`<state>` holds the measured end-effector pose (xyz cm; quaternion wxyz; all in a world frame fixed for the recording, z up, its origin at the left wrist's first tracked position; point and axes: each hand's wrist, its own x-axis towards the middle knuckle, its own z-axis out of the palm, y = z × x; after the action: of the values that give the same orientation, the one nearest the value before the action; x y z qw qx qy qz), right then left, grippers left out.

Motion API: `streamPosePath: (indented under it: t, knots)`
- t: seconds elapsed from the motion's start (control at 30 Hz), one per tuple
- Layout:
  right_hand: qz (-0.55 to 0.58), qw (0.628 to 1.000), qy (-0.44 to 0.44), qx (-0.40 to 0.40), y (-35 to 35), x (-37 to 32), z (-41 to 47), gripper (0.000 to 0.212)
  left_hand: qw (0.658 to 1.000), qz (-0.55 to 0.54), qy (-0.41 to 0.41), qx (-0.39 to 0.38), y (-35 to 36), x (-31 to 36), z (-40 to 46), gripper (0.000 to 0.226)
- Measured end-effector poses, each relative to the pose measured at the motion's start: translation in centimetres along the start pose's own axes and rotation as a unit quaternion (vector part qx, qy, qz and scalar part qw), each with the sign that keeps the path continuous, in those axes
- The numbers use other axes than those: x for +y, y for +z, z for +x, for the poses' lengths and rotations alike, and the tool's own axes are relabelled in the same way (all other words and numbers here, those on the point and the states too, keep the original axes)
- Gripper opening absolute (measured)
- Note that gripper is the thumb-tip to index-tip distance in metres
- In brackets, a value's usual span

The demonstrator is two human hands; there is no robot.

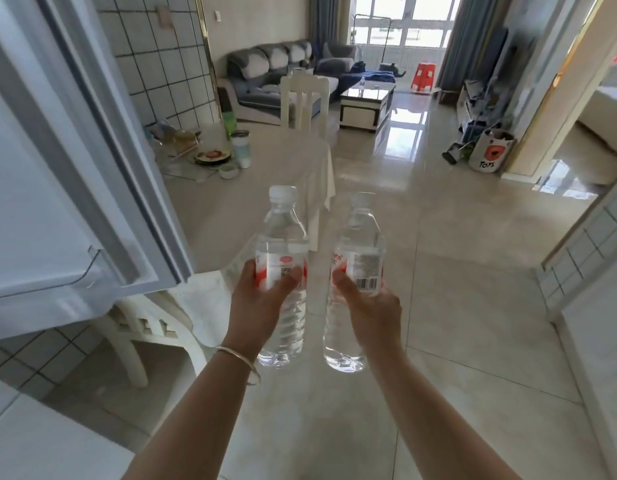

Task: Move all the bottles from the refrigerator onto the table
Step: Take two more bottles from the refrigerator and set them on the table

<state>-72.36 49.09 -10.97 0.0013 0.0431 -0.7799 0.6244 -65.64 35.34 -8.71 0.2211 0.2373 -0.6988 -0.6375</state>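
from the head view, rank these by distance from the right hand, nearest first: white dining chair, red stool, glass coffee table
From the right hand:
1. White dining chair, at the far end of the table, ahead and left.
2. Glass coffee table, beyond the chair, by the sofa.
3. Red stool, farthest, near the window.

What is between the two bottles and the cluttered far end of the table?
Head view: only bare tablecloth lies between the bottles and the dishes.

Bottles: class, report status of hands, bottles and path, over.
Left hand grips left bottle; right hand grips right bottle. Both upright, off table. Refrigerator door open beside path.
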Motion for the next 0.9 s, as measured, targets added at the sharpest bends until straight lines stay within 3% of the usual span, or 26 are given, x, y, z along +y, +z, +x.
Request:
streamPosePath:
  t: [0.07, 0.23, 0.37, 0.5, 0.57, 0.7, 0.8, 0.9]
  knots:
    - [-0.004, 1.000, -0.001, -0.008, 0.6, 0.2, 2.1, 0.042, 1.000, -0.003, 0.006, 0.001, 1.0, -0.1, 2.0, 0.034]
    - [-0.019, 0.999, -0.021, -0.031, 4.3, -0.4, 11.5, 0.069, 1.000, -0.007, 0.022, 0.017, 3.8, -0.3, 11.6, 0.041]
    - [-0.013, 0.999, -0.027, -0.035, 8.0, -1.9, 18.5, 0.071, 0.999, -0.020, 0.018, 0.030, 4.6, 0.1, 19.1, 0.035]
    - [-0.006, 0.998, -0.038, -0.056, 12.0, -2.6, 24.7, 0.071, 0.998, -0.022, 0.024, 0.055, 4.6, -0.3, 25.6, 0.057]
    - [0.004, 0.997, -0.040, -0.072, 14.2, -2.8, 27.6, 0.076, 0.997, -0.025, 0.018, 0.076, 4.3, -0.4, 28.4, 0.056]
    - [0.012, 0.990, -0.053, -0.128, 19.3, -3.1, 33.3, 0.063, 0.991, -0.027, 0.014, 0.130, 3.3, -1.1, 33.8, 0.040]
    - [0.011, 0.981, -0.058, -0.185, 23.9, -3.0, 37.6, 0.062, 0.981, -0.017, 0.014, 0.191, 2.1, -1.7, 38.1, 0.061]
    - [0.007, 0.966, -0.059, -0.253, 28.5, -3.6, 41.9, 0.054, 0.965, -0.021, 0.009, 0.262, 0.7, -2.5, 42.8, 0.064]
